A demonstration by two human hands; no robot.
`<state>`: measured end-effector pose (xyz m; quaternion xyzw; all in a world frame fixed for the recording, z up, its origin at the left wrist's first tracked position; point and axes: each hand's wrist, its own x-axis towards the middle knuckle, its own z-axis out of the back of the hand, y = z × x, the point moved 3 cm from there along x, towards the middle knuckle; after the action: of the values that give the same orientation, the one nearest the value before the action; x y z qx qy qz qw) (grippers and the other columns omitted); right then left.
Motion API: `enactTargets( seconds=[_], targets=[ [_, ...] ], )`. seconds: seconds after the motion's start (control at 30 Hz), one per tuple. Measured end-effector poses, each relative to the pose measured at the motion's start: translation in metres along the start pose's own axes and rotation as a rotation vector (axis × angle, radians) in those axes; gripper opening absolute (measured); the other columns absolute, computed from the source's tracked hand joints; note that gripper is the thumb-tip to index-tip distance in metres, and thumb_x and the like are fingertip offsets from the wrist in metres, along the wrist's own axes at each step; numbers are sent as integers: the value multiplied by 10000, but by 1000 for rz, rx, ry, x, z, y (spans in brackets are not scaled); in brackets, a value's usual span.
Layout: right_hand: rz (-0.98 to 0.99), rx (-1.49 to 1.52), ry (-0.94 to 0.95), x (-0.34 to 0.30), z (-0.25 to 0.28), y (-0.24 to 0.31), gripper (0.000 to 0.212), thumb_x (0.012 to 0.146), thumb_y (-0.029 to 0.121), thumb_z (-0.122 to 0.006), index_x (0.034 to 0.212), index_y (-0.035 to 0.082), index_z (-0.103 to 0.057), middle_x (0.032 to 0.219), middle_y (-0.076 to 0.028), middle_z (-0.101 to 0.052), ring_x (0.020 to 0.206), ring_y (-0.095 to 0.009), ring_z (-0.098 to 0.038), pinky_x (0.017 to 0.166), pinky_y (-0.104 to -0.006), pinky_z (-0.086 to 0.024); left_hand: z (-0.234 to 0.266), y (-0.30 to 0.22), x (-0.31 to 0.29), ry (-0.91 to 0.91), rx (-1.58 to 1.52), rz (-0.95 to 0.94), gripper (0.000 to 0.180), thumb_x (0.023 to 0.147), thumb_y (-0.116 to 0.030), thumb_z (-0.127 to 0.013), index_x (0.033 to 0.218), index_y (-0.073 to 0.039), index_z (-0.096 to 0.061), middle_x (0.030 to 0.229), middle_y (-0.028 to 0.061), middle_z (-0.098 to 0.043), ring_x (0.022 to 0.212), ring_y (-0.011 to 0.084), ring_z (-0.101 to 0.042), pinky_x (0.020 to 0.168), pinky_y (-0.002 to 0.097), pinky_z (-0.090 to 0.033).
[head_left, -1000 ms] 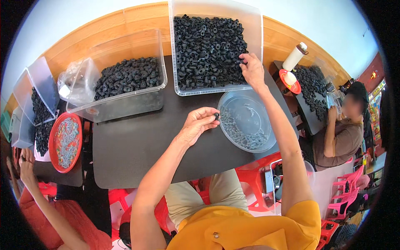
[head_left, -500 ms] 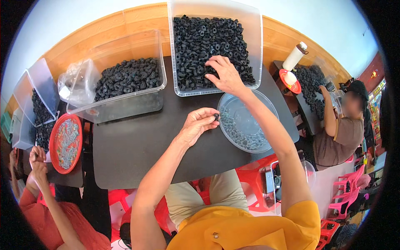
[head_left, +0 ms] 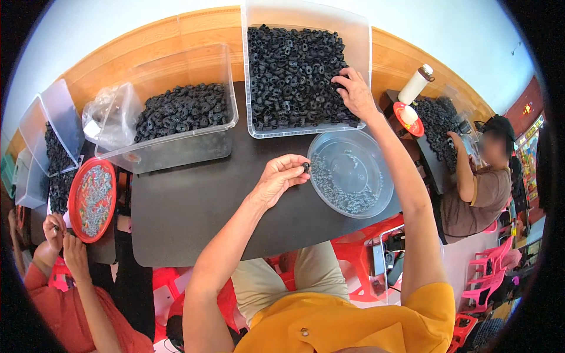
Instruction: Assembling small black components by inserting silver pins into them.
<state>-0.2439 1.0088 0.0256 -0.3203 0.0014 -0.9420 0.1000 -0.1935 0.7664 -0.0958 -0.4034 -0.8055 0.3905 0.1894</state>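
My left hand (head_left: 279, 178) is raised above the dark table, its thumb and fingertips pinching a small black plastic part (head_left: 306, 167). Right beside it lies a round clear lid (head_left: 353, 167) with many small metal springs (head_left: 353, 200) scattered on it. My right hand (head_left: 357, 95) reaches into a large clear bin (head_left: 303, 130) heaped with small black plastic parts (head_left: 288, 76). Its fingers are curled at the bin's right side, with a dark piece showing between thumb and fingertips.
Another clear bin (head_left: 170, 156) of black parts stands at the back left, with a plastic bag (head_left: 115, 112) by it. A red tray (head_left: 93, 200) of springs is further left, near one person's hands. At the right, another person works beside a black heap (head_left: 438, 120) and a white bottle (head_left: 415, 83).
My right hand has moved right across the bin, and its spread fingers have curled in. My left hand still holds its part in nearly the same place.
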Motion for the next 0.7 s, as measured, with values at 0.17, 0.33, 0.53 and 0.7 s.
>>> enactTargets(
  seconds=[0.17, 0.33, 0.53, 0.7],
  targets=[
    [-52, 112, -57, -1, 7, 1, 258, 709, -18, -599, 949, 77, -605, 1002, -118, -506, 969, -301, -495, 852, -375, -412, 2, -1, 2, 20, 9, -9, 165, 848, -67, -562, 1008, -31, -584, 918, 61, -610, 796, 120, -599, 737, 242, -516],
    [-57, 91, -39, -2, 10, 16, 185, 714, -25, -587, 868, 68, -631, 867, -98, -523, 875, -287, -508, 785, -378, -429, 2, -1, 2, 14, -1, 1, 165, 851, -75, -562, 1009, -33, -582, 919, 60, -609, 799, 121, -599, 737, 241, -515],
    [-55, 80, 71, -6, 6, 31, 93, 709, 34, -600, 788, 61, -640, 787, -86, -528, 835, -276, -516, 748, -375, -445, 3, 0, 2, 32, -7, 6, 182, 846, -85, -579, 1021, -39, -585, 914, 27, -588, 824, 114, -590, 753, 236, -495],
    [18, -16, 138, -10, -13, 49, 109, 684, 40, -636, 789, 68, -629, 809, -67, -494, 844, -252, -503, 723, -357, -448, 3, 0, 2, 33, -10, 8, 178, 850, -87, -575, 1021, -38, -585, 922, 28, -586, 822, 113, -588, 749, 234, -493]
  ],
)
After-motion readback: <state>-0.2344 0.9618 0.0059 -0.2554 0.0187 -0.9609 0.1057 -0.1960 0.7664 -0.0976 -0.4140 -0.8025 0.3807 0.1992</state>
